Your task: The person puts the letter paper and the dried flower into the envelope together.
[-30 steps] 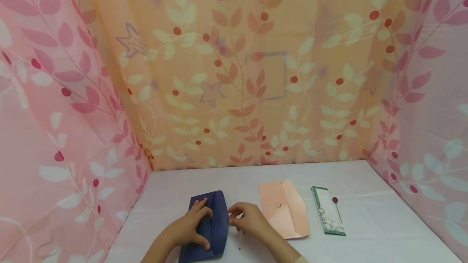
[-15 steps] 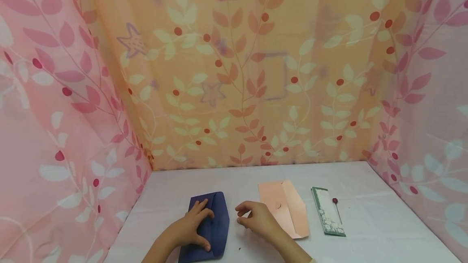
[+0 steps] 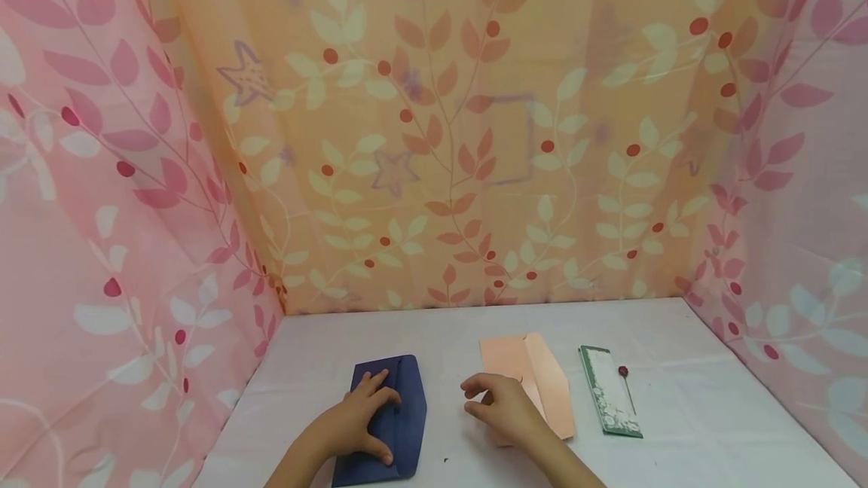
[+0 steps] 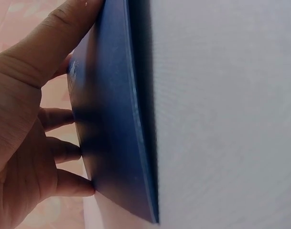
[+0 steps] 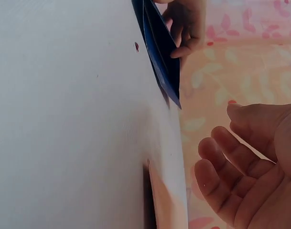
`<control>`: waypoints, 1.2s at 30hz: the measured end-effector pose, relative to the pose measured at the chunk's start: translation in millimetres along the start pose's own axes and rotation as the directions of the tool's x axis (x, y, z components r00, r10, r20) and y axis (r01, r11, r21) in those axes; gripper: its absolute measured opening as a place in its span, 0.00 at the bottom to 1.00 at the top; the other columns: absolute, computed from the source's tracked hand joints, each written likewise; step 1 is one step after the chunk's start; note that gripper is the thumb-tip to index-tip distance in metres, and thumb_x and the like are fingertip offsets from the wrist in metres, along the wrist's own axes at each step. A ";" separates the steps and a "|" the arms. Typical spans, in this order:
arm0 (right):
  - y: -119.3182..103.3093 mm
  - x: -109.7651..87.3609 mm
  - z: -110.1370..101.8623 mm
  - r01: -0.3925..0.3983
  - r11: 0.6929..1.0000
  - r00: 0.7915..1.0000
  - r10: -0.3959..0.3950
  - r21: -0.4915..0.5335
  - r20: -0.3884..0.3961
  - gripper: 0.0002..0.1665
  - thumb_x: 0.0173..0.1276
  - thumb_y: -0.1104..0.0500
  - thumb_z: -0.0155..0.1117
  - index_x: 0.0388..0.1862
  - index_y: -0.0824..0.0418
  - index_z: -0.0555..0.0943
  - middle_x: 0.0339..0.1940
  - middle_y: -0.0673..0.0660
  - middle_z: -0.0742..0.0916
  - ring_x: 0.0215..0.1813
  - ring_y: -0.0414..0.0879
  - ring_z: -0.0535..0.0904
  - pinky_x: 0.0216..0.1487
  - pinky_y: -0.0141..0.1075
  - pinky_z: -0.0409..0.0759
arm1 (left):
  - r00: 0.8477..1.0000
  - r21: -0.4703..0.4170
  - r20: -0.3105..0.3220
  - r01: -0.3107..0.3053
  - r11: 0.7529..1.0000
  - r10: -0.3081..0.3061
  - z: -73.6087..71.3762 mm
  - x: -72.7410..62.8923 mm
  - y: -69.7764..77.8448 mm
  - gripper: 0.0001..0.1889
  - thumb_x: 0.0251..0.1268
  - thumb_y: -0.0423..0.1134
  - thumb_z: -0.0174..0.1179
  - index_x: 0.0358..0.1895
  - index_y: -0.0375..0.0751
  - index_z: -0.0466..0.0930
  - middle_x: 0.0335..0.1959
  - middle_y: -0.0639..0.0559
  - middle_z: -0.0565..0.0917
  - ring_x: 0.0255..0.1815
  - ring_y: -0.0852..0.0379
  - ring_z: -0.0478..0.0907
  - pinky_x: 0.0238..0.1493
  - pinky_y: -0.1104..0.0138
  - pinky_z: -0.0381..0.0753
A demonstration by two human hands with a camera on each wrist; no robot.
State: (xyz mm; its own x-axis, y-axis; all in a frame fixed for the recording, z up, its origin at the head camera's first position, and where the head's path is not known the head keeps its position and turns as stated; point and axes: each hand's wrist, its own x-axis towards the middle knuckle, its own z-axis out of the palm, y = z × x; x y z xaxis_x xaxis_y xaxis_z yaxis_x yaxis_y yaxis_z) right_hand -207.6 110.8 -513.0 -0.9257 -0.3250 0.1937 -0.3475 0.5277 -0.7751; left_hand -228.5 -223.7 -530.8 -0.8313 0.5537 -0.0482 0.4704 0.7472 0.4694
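A navy blue envelope (image 3: 409, 420) lies on the table with its flap folded out toward the right. My left hand (image 3: 353, 424) rests on its body, fingers spread and thumb near the lower edge. In the left wrist view the fingertips touch the envelope (image 4: 112, 109). Over the left part of a peach envelope (image 3: 552, 390), my right hand (image 3: 505, 405) hovers with loosely bent fingers and holds nothing. The right wrist view shows that right hand (image 5: 250, 176) above the table, with bare space between thumb and fingers. Part of the peach envelope is hidden behind it.
To the right lies a green-and-white floral card (image 3: 610, 394), with a thin-stemmed red flower (image 3: 624, 373) beside it. A tiny dark speck (image 3: 446, 460) sits on the white table (image 3: 434, 330) between the hands. Patterned curtains (image 3: 447, 134) enclose the back and sides.
My right hand has moved rightward, away from the navy envelope's flap edge to over the peach envelope. My left hand stays on the navy envelope.
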 end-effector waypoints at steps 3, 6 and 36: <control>3.6 -2.2 -6.5 0.017 1.000 1.000 -0.017 -0.025 -0.012 0.15 0.66 0.57 0.73 0.51 0.56 0.86 0.44 0.52 0.90 0.34 0.34 0.79 0.35 0.30 0.78 | 1.000 0.004 0.001 0.001 1.000 -0.001 -0.3 -0.1 1.0 0.43 0.35 0.71 0.76 0.60 0.65 0.74 0.82 0.34 0.54 0.79 0.18 0.44 0.62 0.21 0.54; 5.2 -4.5 -13.5 0.032 0.999 0.999 -0.034 -0.044 -0.025 0.13 0.66 0.58 0.73 0.50 0.54 0.87 0.45 0.53 0.90 0.34 0.34 0.78 0.35 0.30 0.78 | 1.000 0.006 0.000 0.011 1.000 -0.011 -1.0 -0.7 1.6 0.43 0.35 0.71 0.76 0.61 0.65 0.74 0.82 0.34 0.55 0.79 0.19 0.45 0.63 0.21 0.55; 29.6 -35.0 -75.8 -0.038 0.975 0.982 -0.003 -0.219 -0.187 0.16 0.64 0.59 0.76 0.48 0.44 0.86 0.46 0.40 0.88 0.42 0.36 0.82 0.39 0.30 0.79 | 0.984 0.209 -0.097 -0.126 0.970 0.149 -6.0 18.8 34.3 0.35 0.57 0.68 0.68 0.67 0.60 0.75 0.80 0.49 0.64 0.81 0.37 0.58 0.72 0.39 0.65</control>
State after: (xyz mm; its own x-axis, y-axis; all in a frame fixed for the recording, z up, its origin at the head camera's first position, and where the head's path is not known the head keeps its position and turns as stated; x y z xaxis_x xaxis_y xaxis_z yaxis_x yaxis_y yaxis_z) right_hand -196.8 197.3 -497.1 -0.9361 -0.1747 0.3052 -0.3362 0.6991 -0.6311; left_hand -229.8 -189.9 -510.2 -0.7766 0.6207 0.1079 0.6232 0.7315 0.2766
